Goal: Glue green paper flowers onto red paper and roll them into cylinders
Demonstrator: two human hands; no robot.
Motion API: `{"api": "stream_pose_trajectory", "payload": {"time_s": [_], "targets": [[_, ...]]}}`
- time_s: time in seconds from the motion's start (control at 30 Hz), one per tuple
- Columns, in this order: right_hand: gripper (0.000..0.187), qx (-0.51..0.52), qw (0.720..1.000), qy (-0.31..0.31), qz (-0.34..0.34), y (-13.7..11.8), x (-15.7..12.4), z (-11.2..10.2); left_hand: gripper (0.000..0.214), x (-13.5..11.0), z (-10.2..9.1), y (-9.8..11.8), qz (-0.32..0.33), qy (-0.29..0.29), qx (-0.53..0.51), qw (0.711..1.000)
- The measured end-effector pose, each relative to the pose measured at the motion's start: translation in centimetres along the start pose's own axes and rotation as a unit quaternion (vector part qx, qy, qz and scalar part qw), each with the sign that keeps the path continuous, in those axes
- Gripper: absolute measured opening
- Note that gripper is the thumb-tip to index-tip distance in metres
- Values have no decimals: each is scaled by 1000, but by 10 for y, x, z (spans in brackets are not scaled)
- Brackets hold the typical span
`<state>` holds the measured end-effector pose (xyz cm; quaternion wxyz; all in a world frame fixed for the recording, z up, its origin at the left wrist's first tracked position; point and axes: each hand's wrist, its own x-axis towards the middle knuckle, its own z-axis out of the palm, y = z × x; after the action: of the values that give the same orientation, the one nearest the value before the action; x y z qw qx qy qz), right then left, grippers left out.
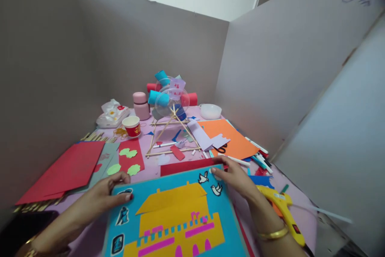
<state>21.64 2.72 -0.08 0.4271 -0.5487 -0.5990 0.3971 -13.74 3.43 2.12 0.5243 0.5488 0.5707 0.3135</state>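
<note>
A blue picture board [177,213] fills the front of the view, tilted up toward me. On it are a yellow paper building with magenta strips and arches, plus white bird stickers and several dark stickers. My left hand [116,193] grips its upper left corner, thumb on the face and fingers behind. At the upper right corner my right hand [230,177] pinches the board the same way, thumb near the birds. Just beyond the board lies a strip of red paper [183,165]. The board's lower edge is cut off by the frame.
Behind stands a stick-framed wheel [173,102] with coloured paper tubes. A paper cup [131,126], pink flask [141,106], tissue pack [112,113] and white bowl [210,111] surround it. Red paper [66,168] lies left; orange paper [231,138] and a yellow glue gun [284,209] lie right. Grey partitions enclose the table.
</note>
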Motion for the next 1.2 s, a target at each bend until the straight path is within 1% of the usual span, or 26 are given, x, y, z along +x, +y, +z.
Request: {"api": "stream_pose_trajectory", "payload": {"time_s": [0.03,0.1,0.17,0.27,0.33,0.4,0.47,0.57,0.63,0.7,0.87,0.97,1.0,1.07,1.13,1.2], "targets": [[39,42,999,-17,10,-2,-1,0,39,-3,-1,2,-18,-2,-30,999],[42,126,990,-59,31,-4,-4,2,43,-7,-3,3,-34,2,-75,997],[43,198,975,-86,50,-3,-4,7,48,-7,-3,1,-44,36,-125,991],[41,280,954,-78,69,2,-3,16,53,-6,-2,-5,-61,78,-213,972],[39,322,942,-61,73,5,-1,21,50,-9,2,-8,-82,80,-268,956],[38,355,930,-52,78,7,0,24,45,-15,8,-8,-111,69,-296,946],[37,380,919,-50,87,7,0,27,48,-22,16,-5,-126,55,-306,942],[35,402,906,-65,113,6,-4,29,56,-29,29,3,-114,58,-310,942],[31,407,900,-80,131,6,-8,30,60,-31,33,7,-106,63,-306,944],[29,408,897,-91,143,6,-11,30,61,-31,35,7,-98,59,-306,945],[28,415,890,-99,158,8,-13,30,60,-34,31,-2,-94,-1,-319,943],[29,416,887,-110,167,11,-11,29,65,-34,25,-10,-100,-10,-310,945],[29,416,886,-114,169,11,-10,29,67,-32,22,-12,-92,-3,-305,948],[31,415,885,-120,172,12,-9,28,69,-28,13,-13,-58,34,-279,958],[32,414,886,-124,171,10,-10,28,64,-24,3,-8,-7,105,-207,973],[32,409,888,-133,164,7,-11,28,60,-21,-2,3,48,180,-93,978]]}}
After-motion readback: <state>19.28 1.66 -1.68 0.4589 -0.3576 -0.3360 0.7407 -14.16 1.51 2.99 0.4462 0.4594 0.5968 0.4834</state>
